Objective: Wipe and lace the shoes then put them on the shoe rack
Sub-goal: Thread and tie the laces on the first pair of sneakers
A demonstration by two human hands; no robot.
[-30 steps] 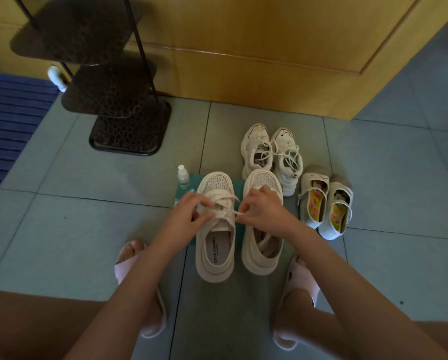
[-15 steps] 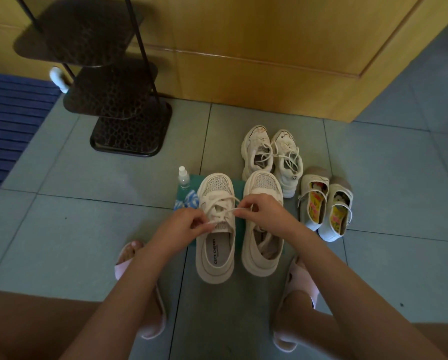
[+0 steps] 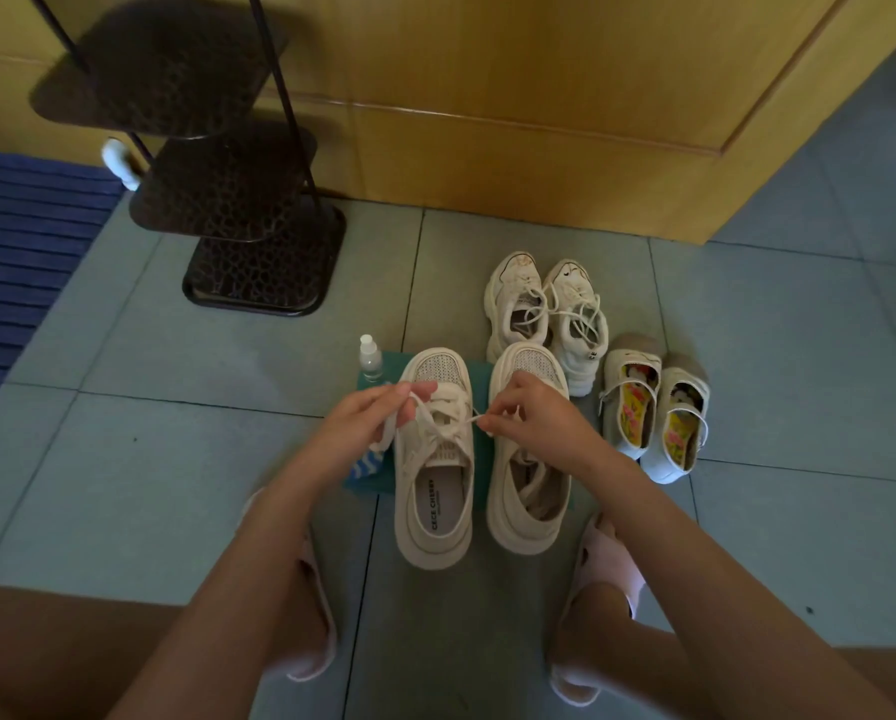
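While I work on the beige mesh platform sneaker on the left of the near pair, it sits on a teal cloth on the tiled floor. My left hand pinches one flat beige lace end; my right hand pinches the other, drawn taut. If either pinch slips, I reckon the crossing slackens and the lacing comes loose. Its unlaced beige twin stands touching-close on the right (easy to nudge with my right wrist). A small clear spray bottle stands just left of the toe. White chunky trainers and cream strap shoes wait beyond; the dark metal tiered shoe rack stands far left, path unobstructed.
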